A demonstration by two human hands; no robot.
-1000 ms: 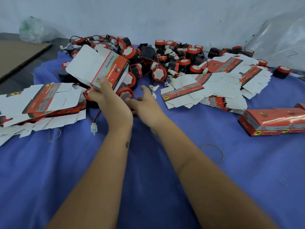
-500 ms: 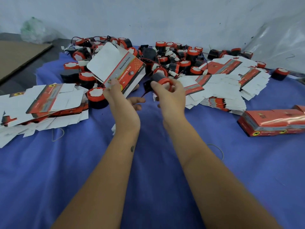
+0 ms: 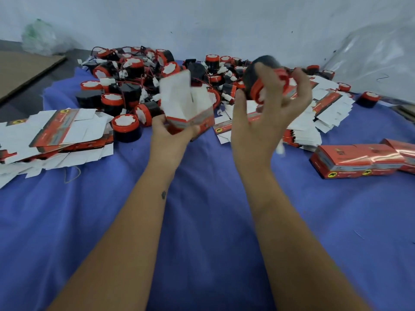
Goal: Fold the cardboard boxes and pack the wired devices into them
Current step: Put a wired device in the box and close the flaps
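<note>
My left hand (image 3: 170, 133) grips a small red and white cardboard box (image 3: 186, 104), opened up with its white flaps standing upward. My right hand (image 3: 267, 115) is raised above the cloth and holds a round black device with a red rim (image 3: 260, 79) between thumb and fingers; its white plug (image 3: 280, 149) dangles below my wrist. The device sits to the right of the box, apart from it. A heap of the same wired devices (image 3: 143, 86) lies behind both hands.
Flat unfolded boxes lie in a stack at left (image 3: 56, 135) and another at right (image 3: 314, 113). Closed red boxes (image 3: 359, 160) lie in a row at far right. A blue cloth (image 3: 202, 221) covers the surface. A white wall stands behind; a rubber band (image 3: 71, 173) lies near left.
My right hand lifted a device from the heap and raised it to the right. My left hand turned the flat box and opened it into a box shape.
</note>
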